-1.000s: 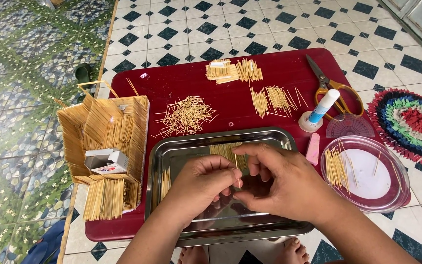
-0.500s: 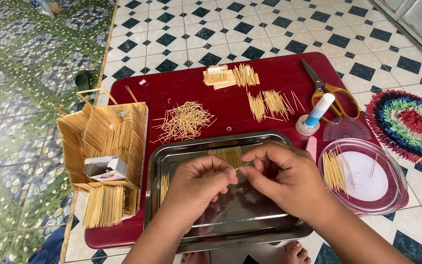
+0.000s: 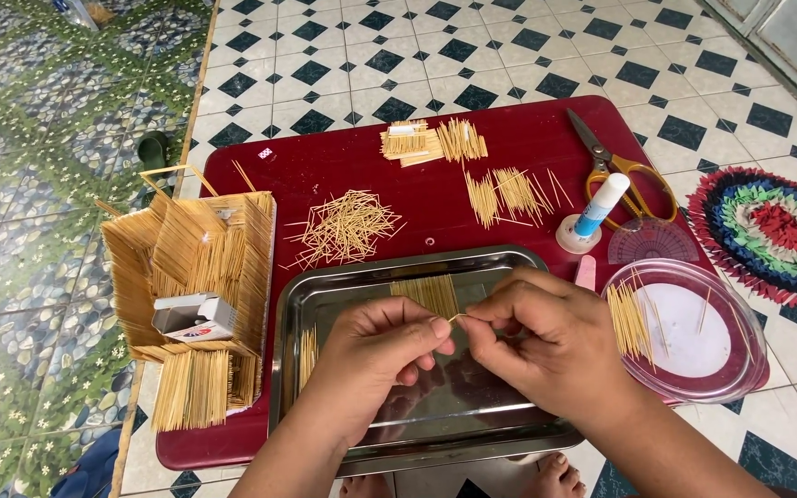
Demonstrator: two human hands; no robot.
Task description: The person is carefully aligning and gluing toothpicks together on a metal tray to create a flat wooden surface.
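Both hands pinch one thin stick (image 3: 459, 317) over the steel tray (image 3: 325, 304), left hand (image 3: 375, 355) and right hand (image 3: 546, 346) with fingertips pressed on its ends. I'd say it's partway: a small glued row (image 3: 428, 293) lies in the tray, the stick-built box (image 3: 191, 267) sits left, and loose piles (image 3: 343, 226) remain far. The red tabletop (image 3: 325, 157) is crowded; the tray's near edge overhangs.
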